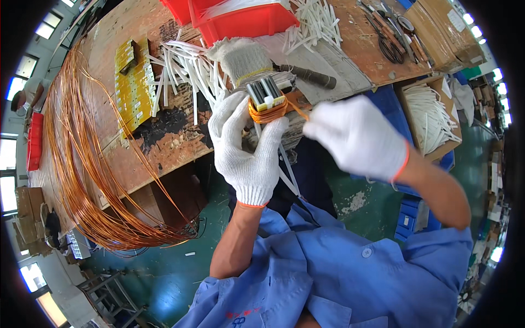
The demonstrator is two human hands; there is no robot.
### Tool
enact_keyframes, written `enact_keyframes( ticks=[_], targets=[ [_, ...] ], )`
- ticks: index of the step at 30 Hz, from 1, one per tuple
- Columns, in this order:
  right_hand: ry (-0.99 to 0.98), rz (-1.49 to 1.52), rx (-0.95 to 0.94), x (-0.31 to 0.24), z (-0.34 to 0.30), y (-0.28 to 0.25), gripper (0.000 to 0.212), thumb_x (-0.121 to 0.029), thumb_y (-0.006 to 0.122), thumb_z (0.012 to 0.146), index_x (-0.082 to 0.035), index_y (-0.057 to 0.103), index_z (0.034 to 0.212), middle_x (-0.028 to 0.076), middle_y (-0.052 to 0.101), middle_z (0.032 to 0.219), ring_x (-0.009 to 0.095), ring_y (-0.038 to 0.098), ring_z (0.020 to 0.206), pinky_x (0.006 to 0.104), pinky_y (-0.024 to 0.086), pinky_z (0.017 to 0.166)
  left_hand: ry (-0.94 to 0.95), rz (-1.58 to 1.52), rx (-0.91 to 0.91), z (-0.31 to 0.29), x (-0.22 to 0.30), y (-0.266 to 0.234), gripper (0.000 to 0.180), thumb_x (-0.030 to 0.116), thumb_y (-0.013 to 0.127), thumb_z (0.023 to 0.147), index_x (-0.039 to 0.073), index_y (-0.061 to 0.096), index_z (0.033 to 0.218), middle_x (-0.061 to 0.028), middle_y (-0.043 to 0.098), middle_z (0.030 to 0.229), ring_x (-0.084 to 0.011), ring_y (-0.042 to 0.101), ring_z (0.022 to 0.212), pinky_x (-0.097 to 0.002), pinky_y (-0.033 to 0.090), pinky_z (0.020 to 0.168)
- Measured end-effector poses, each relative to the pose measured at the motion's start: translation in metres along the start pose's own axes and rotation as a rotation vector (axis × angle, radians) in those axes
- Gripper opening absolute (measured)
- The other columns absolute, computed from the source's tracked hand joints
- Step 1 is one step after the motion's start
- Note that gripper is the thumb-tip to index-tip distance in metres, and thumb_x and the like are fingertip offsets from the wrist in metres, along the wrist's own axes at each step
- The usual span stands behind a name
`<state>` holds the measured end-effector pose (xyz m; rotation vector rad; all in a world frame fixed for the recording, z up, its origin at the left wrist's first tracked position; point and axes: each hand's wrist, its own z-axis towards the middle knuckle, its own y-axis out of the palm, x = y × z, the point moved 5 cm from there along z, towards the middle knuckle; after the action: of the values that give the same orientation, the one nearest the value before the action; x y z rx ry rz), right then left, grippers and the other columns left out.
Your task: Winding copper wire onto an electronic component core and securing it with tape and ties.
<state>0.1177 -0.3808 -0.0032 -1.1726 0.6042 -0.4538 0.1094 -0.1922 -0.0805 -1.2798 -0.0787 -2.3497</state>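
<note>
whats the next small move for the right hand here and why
Probably carry the orange strand around the coil: the left hand grips the coil, and the strand runs straight from it to the right hand.

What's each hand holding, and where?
Left hand: orange-wound coil, gripped at its left and near sides. Right hand, blurred: apparently the orange strand, away from the coil.

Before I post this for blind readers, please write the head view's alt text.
A white-gloved left hand holds a block with dark bars, wrapped in orange wire; a strand runs to the blurred right hand. Copper-coloured wire loops droop off the bench at left, near white tubes.
</note>
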Motion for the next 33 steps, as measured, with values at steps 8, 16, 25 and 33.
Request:
enact_keyframes(
  ticks=[8, 16, 25, 33],
  targets=[
    [0.065, -0.334, -0.1, -0.085, 0.013, -0.011, 0.021, -0.018, 0.07, 0.086, -0.001, 0.069, 0.099, 0.004, 0.061, 0.064, 0.017, 0.065, 0.049, 0.0373, 0.045, 0.041, 0.106, 0.004, -0.024, 0.002, 0.001, 0.004, 0.059, 0.02, 0.096, 0.087, -0.003, 0.067, 0.132, -0.0217, 0.066, 0.14, -0.0394, 0.06, 0.136, -0.0505, 0.044, 0.12],
    [-0.195, -0.301, -0.147, -0.092, 0.12, -0.009, 0.027, -0.024, 0.078, 0.076, 0.0, 0.08, 0.088, 0.015, 0.073, 0.071, 0.027, 0.077, 0.07, 0.0432, 0.059, 0.056, -0.239, -0.07, 0.0, -0.011, -0.029, -0.007, 0.068, 0.022, 0.1, 0.079, -0.002, 0.068, 0.134, -0.0204, 0.067, 0.143, -0.0375, 0.062, 0.138, -0.046, 0.048, 0.118],
    [0.145, 0.299, -0.61, 0.041, 0.158, -0.006, 0.032, -0.025, 0.069, 0.101, 0.002, 0.075, 0.085, 0.009, 0.066, 0.068, 0.014, 0.057, 0.061, 0.0353, 0.046, 0.06, -0.152, -0.185, 0.142, 0.004, -0.009, -0.007, 0.066, 0.017, 0.103, 0.074, 0.001, 0.074, 0.13, -0.0188, 0.064, 0.144, -0.0362, 0.059, 0.138, -0.0465, 0.049, 0.118],
    [0.101, -0.137, -0.191, -0.048, -0.016, -0.015, 0.009, -0.016, 0.07, 0.095, -0.008, 0.065, 0.094, 0.008, 0.063, 0.074, 0.026, 0.072, 0.063, 0.0406, 0.055, 0.055, 0.074, -0.119, -0.048, 0.007, -0.003, -0.003, 0.067, 0.012, 0.098, 0.08, -0.002, 0.07, 0.139, -0.0194, 0.07, 0.143, -0.0382, 0.06, 0.144, -0.0484, 0.045, 0.124]
  ],
)
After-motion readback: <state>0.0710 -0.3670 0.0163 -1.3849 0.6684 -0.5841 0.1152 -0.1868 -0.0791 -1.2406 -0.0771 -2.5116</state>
